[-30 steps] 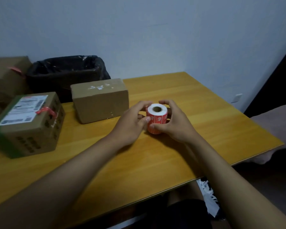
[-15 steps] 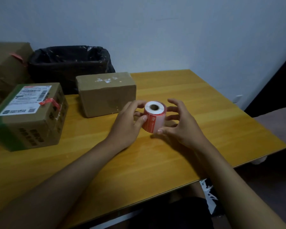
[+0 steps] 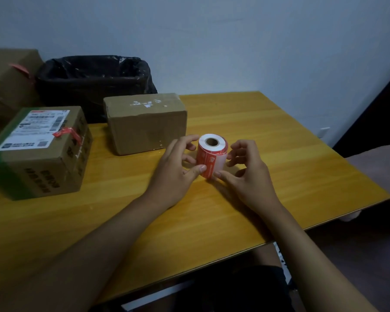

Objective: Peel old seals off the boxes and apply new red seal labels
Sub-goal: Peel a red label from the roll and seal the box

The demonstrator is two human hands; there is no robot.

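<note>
A roll of red seal labels [image 3: 212, 155] stands on end on the wooden table [image 3: 245, 122], its white top and cardboard core facing up. My left hand [image 3: 178, 170] grips the roll from the left, thumb against its lower front. My right hand [image 3: 248, 172] holds it from the right, thumb at the bottom edge and fingers curled at its side. A plain brown box [image 3: 146, 122] with white label residue on top sits just behind. A box with a shipping label [image 3: 41, 149] and a red seal [image 3: 67, 134] over its edge stands at the left.
A bin lined with a black bag [image 3: 95, 79] stands behind the boxes. Another brown box [image 3: 9, 82] with a red seal sits at the far left. The table's front edge runs diagonally at lower right, with a grey cushion [image 3: 378, 170] beyond it.
The roll has been turned between my hands, so a white stretch of backing now faces right. My right fingers have curled closer to it. The view has shifted slightly.
</note>
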